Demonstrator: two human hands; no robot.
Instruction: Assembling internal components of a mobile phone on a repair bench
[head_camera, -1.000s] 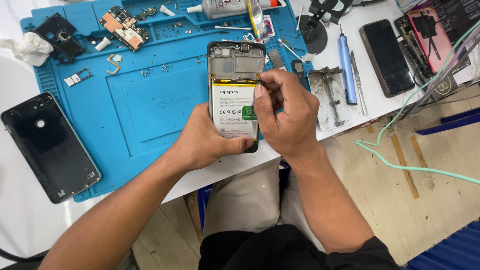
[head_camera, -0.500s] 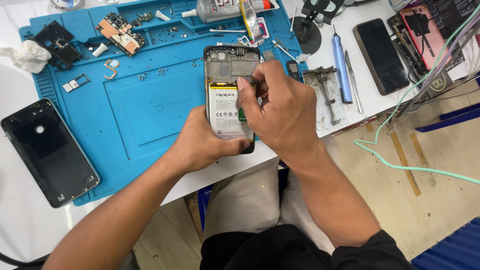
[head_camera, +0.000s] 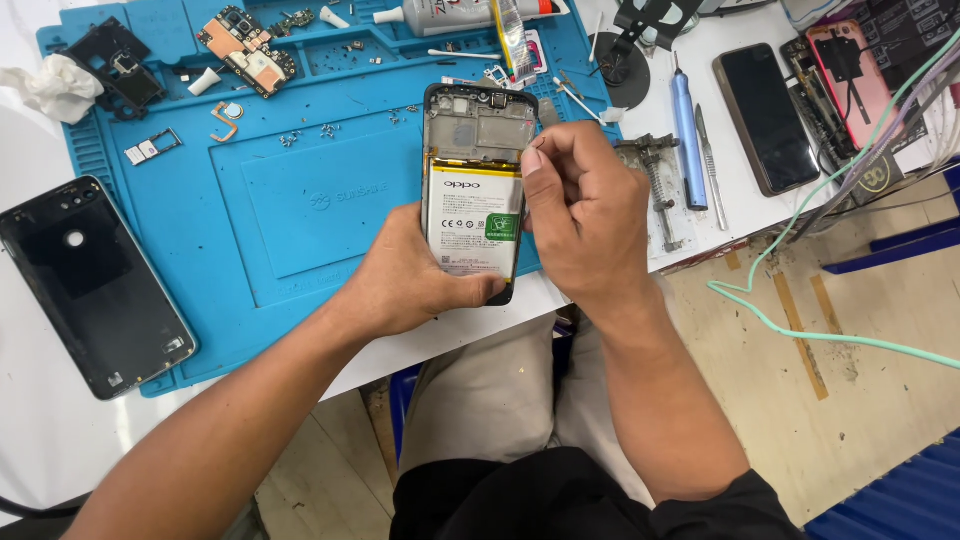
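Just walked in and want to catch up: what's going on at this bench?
A person is working on an opened smartphone with its back off and its white battery exposed. The left hand grips the phone's lower end above the blue repair mat. The right hand pinches at the phone's right edge beside the battery. The black back cover lies at the left, a circuit board further back.

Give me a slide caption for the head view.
Left hand steadies an opened phone; right hand pinches at its frame edge.
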